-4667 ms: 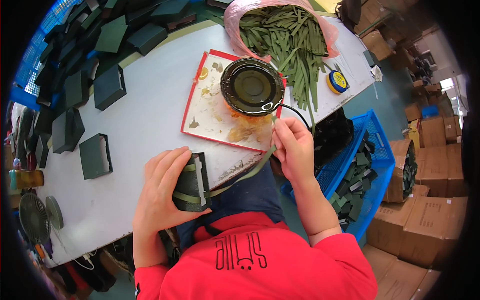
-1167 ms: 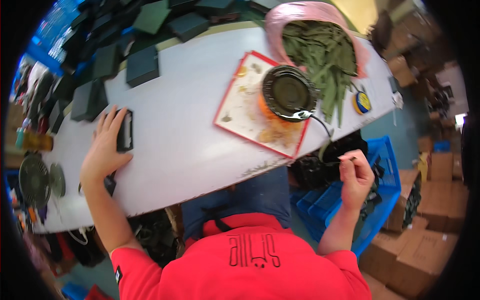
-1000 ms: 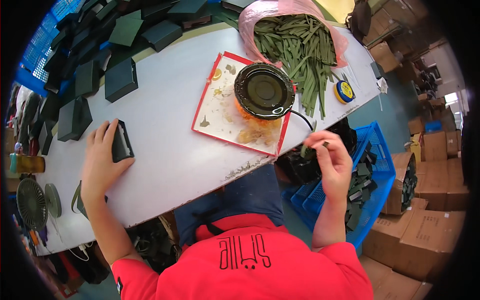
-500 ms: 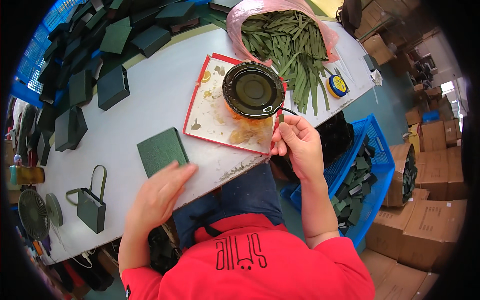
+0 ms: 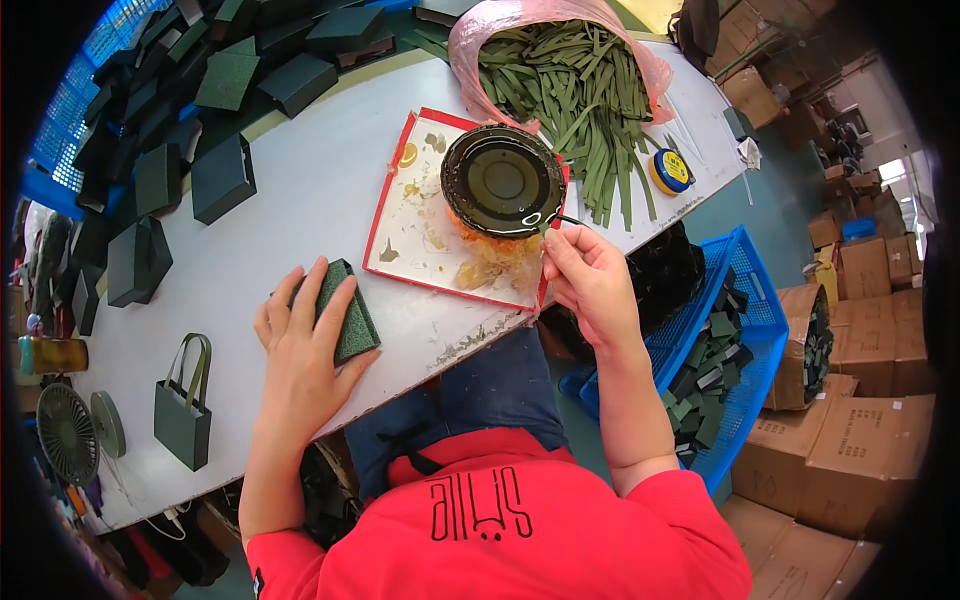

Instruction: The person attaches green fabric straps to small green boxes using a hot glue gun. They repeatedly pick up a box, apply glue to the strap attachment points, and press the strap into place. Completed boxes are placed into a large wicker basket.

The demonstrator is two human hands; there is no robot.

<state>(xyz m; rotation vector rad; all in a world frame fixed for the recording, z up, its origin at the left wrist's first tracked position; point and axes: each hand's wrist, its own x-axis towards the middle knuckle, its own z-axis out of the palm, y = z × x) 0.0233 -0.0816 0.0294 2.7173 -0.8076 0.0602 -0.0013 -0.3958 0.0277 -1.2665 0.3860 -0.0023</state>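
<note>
My left hand (image 5: 305, 345) is wrapped over a dark green textured box (image 5: 350, 322) on the white table, fingers across its top and thumb at its near side. In my right hand (image 5: 595, 275), thumb and forefinger pinch a green strip (image 5: 545, 228), mostly hidden by the fingers. Its tip is at the near right rim of a round black pot (image 5: 503, 180) of glossy, dark liquid. The pot stands on a stained white tray (image 5: 400, 245) with a red rim. A small green bag-shaped box with strap handles (image 5: 182, 425) stands at the left.
Green strips (image 5: 600, 110) spill from a pink plastic bag (image 5: 465, 60) behind the pot. A round yellow-and-blue tin (image 5: 670, 172) lies beside them. Dark green boxes (image 5: 225, 180) crowd the far left. A small fan (image 5: 68, 430) stands front left; a blue crate (image 5: 755, 330) sits right.
My left hand has come down onto the box and turned it, tilting it. My right hand has moved slightly toward the pot, bringing the strip to its rim. The bag-shaped box's handles now stand together.
</note>
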